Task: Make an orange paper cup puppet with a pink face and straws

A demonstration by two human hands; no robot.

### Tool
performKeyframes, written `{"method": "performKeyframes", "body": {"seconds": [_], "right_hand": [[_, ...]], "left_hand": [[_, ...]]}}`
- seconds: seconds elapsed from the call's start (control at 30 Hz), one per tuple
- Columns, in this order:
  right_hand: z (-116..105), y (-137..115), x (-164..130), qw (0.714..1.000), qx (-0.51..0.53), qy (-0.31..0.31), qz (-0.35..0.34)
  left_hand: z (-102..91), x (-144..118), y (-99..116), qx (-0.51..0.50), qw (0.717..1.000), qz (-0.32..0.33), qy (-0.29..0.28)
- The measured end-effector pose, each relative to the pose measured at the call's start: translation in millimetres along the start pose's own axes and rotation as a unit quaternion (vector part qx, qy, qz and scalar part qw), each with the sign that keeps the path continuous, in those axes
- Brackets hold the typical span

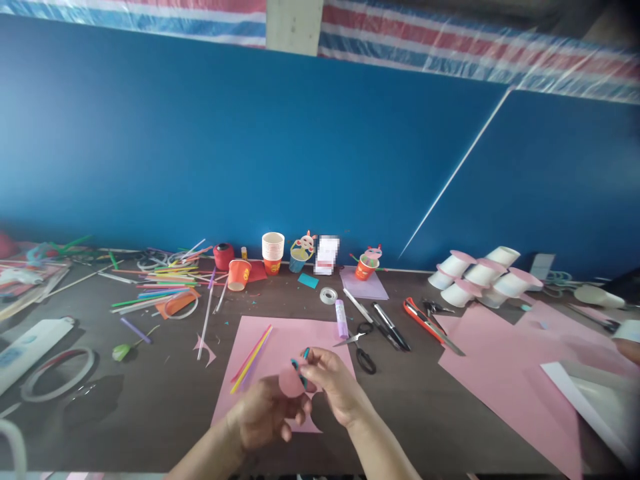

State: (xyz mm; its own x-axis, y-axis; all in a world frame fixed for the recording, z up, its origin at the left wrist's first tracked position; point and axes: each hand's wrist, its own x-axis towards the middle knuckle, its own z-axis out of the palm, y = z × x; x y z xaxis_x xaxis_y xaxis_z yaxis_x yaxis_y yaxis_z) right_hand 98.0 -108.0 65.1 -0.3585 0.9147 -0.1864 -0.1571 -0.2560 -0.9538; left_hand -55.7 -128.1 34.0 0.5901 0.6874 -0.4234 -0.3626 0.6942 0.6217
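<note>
A round pink paper disc (291,381) is in front of me, over the pink sheet (300,330). My left hand (263,410) grips the disc at its lower left, with the other fingers loosely curled below; its thumb is mostly hidden. At the disc's right edge, my right hand (334,383) pinches a small teal piece (305,354) between thumb and forefinger. More teal shows between disc and fingers; whether it is joined to the disc I cannot tell. Several coloured straws (253,359) lie on the sheet left of my hands, and a purple glue stick (341,319) lies at its upper right.
Black-handled scissors (366,360), pens (391,325) and an orange cutter (425,320) lie to the right. Paper cups (273,253) and two decorated cups (367,268) stand behind. White reels (483,277) and pink paper (520,373) are farther right. Loose straws (165,293) and tape (57,375) lie left.
</note>
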Motion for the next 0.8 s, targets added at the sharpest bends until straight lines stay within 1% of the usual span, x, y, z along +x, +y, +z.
{"method": "performKeyframes", "body": {"seconds": [0.03, 0.07, 0.1, 0.13, 0.17, 0.2, 0.23, 0.27, 0.33, 0.37, 0.43, 0.5, 0.57, 0.63, 0.73, 0.8], "right_hand": [[-4, -1, 0, 1.0, -0.008, 0.012, -0.015], [-8, -2, -1, 0.999, -0.02, 0.024, -0.034], [-13, -3, -1, 0.997, -0.034, 0.037, -0.05], [-17, -4, -1, 0.996, -0.046, 0.046, -0.06], [-20, -4, -1, 0.995, -0.054, 0.05, -0.064], [-22, -5, -1, 0.995, -0.057, 0.052, -0.065], [-23, -4, -1, 0.995, -0.057, 0.053, -0.065], [-23, -4, -1, 0.995, -0.056, 0.055, -0.065], [-21, -2, -2, 0.995, -0.052, 0.061, -0.062], [-20, -1, -3, 0.995, -0.048, 0.065, -0.061], [-19, 1, -4, 0.994, -0.04, 0.076, -0.061], [-22, 2, -5, 0.993, -0.034, 0.093, -0.067], [-26, 1, -4, 0.99, -0.035, 0.112, -0.076], [-30, -4, -2, 0.989, -0.04, 0.117, -0.084], [-32, -15, 4, 0.989, -0.044, 0.1, -0.099], [-30, -23, 9, 0.991, -0.04, 0.09, -0.095]], "left_hand": [[-5.2, 0, 7, 0.098, 0.994, 0.028, 0.045], [-11.5, -1, 15, 0.197, 0.973, 0.068, 0.099], [-18.7, 0, 25, 0.294, 0.933, 0.127, 0.162], [-26.2, 1, 35, 0.381, 0.878, 0.185, 0.223], [-33.7, 4, 44, 0.453, 0.817, 0.229, 0.272], [-40.7, 7, 52, 0.508, 0.762, 0.244, 0.318], [-46.9, 10, 59, 0.544, 0.727, 0.231, 0.351], [-52.1, 15, 63, 0.557, 0.719, 0.208, 0.361], [-59.0, 24, 68, 0.548, 0.735, 0.179, 0.358], [-60.8, 28, 68, 0.537, 0.747, 0.173, 0.352], [-60.9, 34, 66, 0.507, 0.776, 0.17, 0.334], [-56.7, 37, 63, 0.465, 0.815, 0.165, 0.304], [-48.5, 36, 58, 0.408, 0.862, 0.153, 0.261], [-37.4, 35, 50, 0.347, 0.902, 0.14, 0.215], [-18.5, 33, 36, 0.27, 0.94, 0.128, 0.165], [-7.2, 32, 30, 0.188, 0.966, 0.122, 0.13]]}}
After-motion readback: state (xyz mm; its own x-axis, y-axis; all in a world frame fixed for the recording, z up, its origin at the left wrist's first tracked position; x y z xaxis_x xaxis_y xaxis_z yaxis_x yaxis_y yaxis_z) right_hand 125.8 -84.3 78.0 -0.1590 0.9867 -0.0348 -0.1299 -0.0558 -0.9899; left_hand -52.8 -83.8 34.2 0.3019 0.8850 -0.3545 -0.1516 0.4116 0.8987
